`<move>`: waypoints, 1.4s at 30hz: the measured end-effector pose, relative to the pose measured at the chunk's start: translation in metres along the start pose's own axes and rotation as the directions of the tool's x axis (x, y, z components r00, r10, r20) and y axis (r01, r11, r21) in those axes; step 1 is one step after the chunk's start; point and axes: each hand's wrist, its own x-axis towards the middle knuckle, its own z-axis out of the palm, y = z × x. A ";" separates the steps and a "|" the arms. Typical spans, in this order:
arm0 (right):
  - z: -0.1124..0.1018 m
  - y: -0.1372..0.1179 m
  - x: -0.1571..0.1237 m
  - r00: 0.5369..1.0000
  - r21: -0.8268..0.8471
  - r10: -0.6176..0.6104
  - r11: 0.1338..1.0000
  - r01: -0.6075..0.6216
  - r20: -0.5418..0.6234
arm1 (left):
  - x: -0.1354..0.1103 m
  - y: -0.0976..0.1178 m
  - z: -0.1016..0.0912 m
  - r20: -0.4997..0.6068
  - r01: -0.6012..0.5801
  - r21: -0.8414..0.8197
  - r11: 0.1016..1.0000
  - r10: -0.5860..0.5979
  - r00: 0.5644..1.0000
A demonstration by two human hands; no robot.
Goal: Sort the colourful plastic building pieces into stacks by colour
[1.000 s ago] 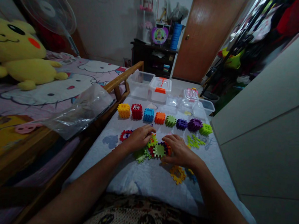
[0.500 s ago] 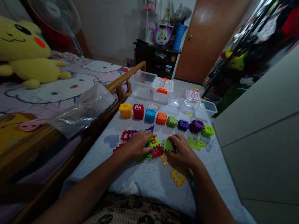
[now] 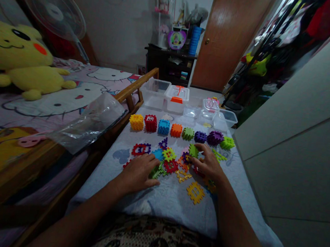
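Observation:
My right hand [image 3: 208, 162] pinches a light-green toothed plastic tile [image 3: 193, 150] between fingers and thumb, tilted up above the loose pieces. My left hand [image 3: 138, 173] rests low over the left of the pile, thumb and fingers apart, beside green pieces [image 3: 158, 171] that it partly hides. Between the hands lie a yellow-green window tile [image 3: 169, 154], a red tile [image 3: 170, 166] and a yellow triangular frame [image 3: 183, 176]. A yellow square frame [image 3: 195, 193] lies nearer to me. Other pieces under my right hand are partly hidden.
Behind the pile stands a row of colour-sorted tile stacks, from a yellow stack [image 3: 136, 122] to a lime one [image 3: 227, 143]. Clear plastic boxes [image 3: 155, 95] stand at the table's far end. A wooden bed rail [image 3: 118, 102] runs along the left, a white cabinet [image 3: 292, 146] along the right.
My right hand has lifted the light-green tile and moved slightly right and up with it. My left hand has drawn back toward me and left, uncovering the yellow-green tile and a blue piece.

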 end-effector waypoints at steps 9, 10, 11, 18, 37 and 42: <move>0.012 -0.007 -0.001 0.987 -0.220 -0.139 0.963 0.154 0.079 | 0.001 0.002 0.016 -0.069 -0.018 -0.038 0.999 0.016 0.997; 0.013 -0.008 -0.001 0.986 -0.229 -0.142 0.960 0.158 0.087 | 0.000 0.003 0.015 -0.071 -0.024 -0.051 0.998 0.020 0.997; 0.013 -0.009 -0.001 0.986 -0.236 -0.143 0.958 0.161 0.090 | 0.000 0.004 0.014 -0.072 -0.029 -0.065 0.997 0.025 0.997; 0.014 -0.008 -0.002 0.985 -0.270 -0.143 0.949 0.163 0.095 | -0.003 -0.001 -0.010 -0.117 -0.068 -0.129 0.989 0.053 0.992; 0.005 -0.008 -0.002 0.983 -0.103 -0.174 0.981 0.167 -0.065 | 0.083 0.021 0.003 -0.184 -0.178 -0.237 0.955 0.136 0.974; 0.018 -0.021 0.000 0.982 -0.167 -0.188 0.969 0.181 -0.026 | 0.078 -0.005 -0.001 -0.327 -0.118 -0.234 0.965 0.036 0.944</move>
